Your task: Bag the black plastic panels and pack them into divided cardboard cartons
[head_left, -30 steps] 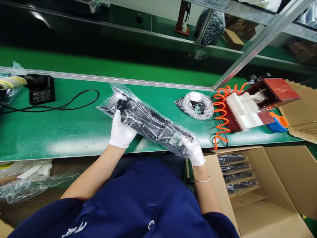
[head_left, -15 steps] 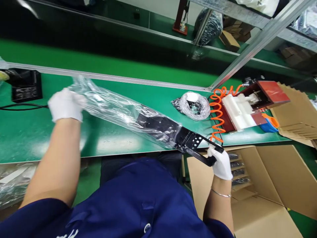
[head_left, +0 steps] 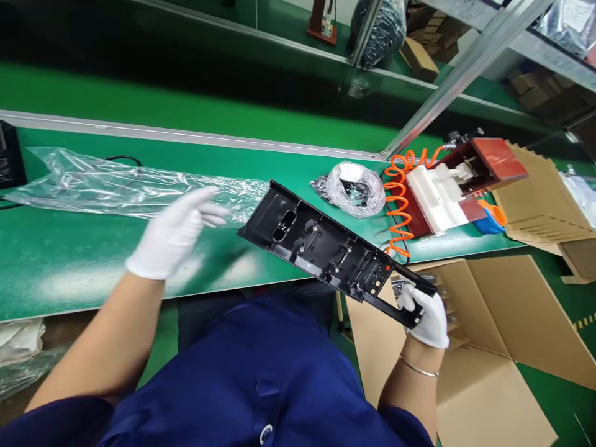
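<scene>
A long black plastic housing (head_left: 321, 248) is held by my gloved right hand (head_left: 426, 313), whose fingers wrap round the frame at its right end. The housing's ribbed inner side faces up, and its far end points left over the bench. My gloved left hand (head_left: 174, 233) holds nothing; its fingers stretch toward the housing's left end without touching it. Just beyond the left hand, a clear plastic bag (head_left: 125, 186) lies flat on the green bench (head_left: 93, 254).
A bag of small dark parts (head_left: 356, 189) sits mid-bench, beside a coiled orange air hose (head_left: 398, 198). Right of these stands a red and white fixture (head_left: 447, 192). An opened cardboard box (head_left: 484, 310) with bagged pieces is below the bench edge. A metal post (head_left: 460, 81) rises behind.
The clear bag has come off the black housing and now lies on the bench. My left hand has let go of it and moved right. The housing now shows its inner side.
</scene>
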The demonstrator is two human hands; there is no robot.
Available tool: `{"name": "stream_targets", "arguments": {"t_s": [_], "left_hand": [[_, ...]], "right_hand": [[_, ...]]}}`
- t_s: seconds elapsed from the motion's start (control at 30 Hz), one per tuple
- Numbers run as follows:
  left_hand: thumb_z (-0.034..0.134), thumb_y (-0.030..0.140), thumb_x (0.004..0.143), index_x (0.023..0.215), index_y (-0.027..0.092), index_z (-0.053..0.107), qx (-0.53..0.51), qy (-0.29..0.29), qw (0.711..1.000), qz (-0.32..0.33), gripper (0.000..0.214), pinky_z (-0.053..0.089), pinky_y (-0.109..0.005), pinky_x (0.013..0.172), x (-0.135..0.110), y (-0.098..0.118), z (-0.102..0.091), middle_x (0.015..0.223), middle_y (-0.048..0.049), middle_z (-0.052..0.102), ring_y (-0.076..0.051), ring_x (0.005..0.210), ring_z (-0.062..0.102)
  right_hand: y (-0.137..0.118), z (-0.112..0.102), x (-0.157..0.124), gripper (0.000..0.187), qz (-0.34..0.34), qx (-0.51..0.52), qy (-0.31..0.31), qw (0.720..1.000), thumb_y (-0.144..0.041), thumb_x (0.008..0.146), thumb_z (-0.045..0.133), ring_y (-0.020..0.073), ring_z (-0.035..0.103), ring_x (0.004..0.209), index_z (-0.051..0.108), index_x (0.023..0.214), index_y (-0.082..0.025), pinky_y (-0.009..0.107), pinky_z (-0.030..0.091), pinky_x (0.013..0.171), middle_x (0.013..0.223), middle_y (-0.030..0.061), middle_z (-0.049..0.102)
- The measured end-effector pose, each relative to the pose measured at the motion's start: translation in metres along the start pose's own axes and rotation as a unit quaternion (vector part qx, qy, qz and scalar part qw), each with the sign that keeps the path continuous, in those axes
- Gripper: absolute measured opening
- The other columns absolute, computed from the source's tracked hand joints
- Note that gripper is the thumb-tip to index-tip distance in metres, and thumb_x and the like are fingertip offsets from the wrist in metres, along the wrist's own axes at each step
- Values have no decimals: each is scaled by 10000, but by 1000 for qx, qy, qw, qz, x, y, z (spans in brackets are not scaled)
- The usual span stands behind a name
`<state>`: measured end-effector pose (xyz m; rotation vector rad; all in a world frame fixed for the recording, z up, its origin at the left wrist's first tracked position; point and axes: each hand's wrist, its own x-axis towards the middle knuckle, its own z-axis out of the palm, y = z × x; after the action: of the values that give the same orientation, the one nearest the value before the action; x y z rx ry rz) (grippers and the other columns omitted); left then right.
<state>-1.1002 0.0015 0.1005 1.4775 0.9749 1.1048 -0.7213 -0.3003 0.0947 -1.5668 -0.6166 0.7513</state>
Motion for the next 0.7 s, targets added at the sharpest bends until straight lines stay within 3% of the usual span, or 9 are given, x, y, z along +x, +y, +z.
{"name": "stream_targets", "arguments": {"t_s": [0.07, 0.1, 0.2, 0.3, 0.47, 0.57, 0.7], "left_hand": [[655, 534, 899, 1300, 153, 664, -55, -77, 995, 30, 553, 559, -437, 971, -16, -2, 18, 995, -60, 785, -205, 856, 730], [701, 576, 844, 1286, 171, 683, -83, -88, 992, 43, 600, 570, -405, 963, -23, -2, 24, 1060, -75, 779, -224, 910, 733], [699, 578, 845, 1206, 210, 740, -125, -50, 989, 66, 517, 572, -301, 968, -36, 1, 37, 1243, -71, 733, -218, 1063, 716], [667, 560, 880, 1177, 242, 759, -129, -25, 987, 88, 445, 562, -256, 986, -40, 5, 42, 1259, -41, 731, -193, 1109, 704], [663, 547, 887, 1145, 261, 770, -104, -7, 992, 76, 399, 587, -310, 978, -42, 12, 46, 1230, -38, 744, -216, 1091, 717], [674, 542, 880, 1154, 235, 761, -83, 3, 995, 57, 420, 536, -377, 1073, -44, 13, 46, 1256, -55, 731, -250, 1179, 677], [669, 584, 867, 1146, 228, 764, -80, 6, 995, 58, 463, 503, -379, 1115, -45, 13, 45, 1216, -48, 750, -255, 1188, 674]], "right_hand": [[-1, 3, -1, 190, 9, 30, -10, 999, -386, 787, 679, 110, 327, 434, 631, 782, -202, 283, 237, 455, 469, -60, 364], [-1, 3, -2, 202, 9, 37, -16, 999, -382, 793, 683, 107, 328, 437, 606, 740, -203, 282, 237, 455, 469, -57, 365], [-2, 4, -4, 249, 10, 52, -30, 998, -379, 811, 676, 100, 317, 433, 548, 681, -209, 279, 227, 449, 472, -53, 377], [-3, 3, -5, 292, 16, 41, -39, 998, -396, 818, 665, 99, 313, 422, 528, 639, -211, 281, 220, 441, 463, -47, 382], [-4, 2, -4, 378, 34, 14, -50, 998, -428, 818, 658, 110, 323, 418, 483, 555, -220, 297, 209, 434, 447, -29, 379], [-1, 0, -4, 378, 41, 15, -53, 998, -414, 832, 643, 116, 327, 424, 472, 554, -223, 303, 209, 439, 452, -26, 375], [2, -1, -4, 386, 30, -14, -65, 997, -423, 862, 599, 122, 336, 433, 451, 564, -227, 301, 229, 441, 461, -25, 369]]}}
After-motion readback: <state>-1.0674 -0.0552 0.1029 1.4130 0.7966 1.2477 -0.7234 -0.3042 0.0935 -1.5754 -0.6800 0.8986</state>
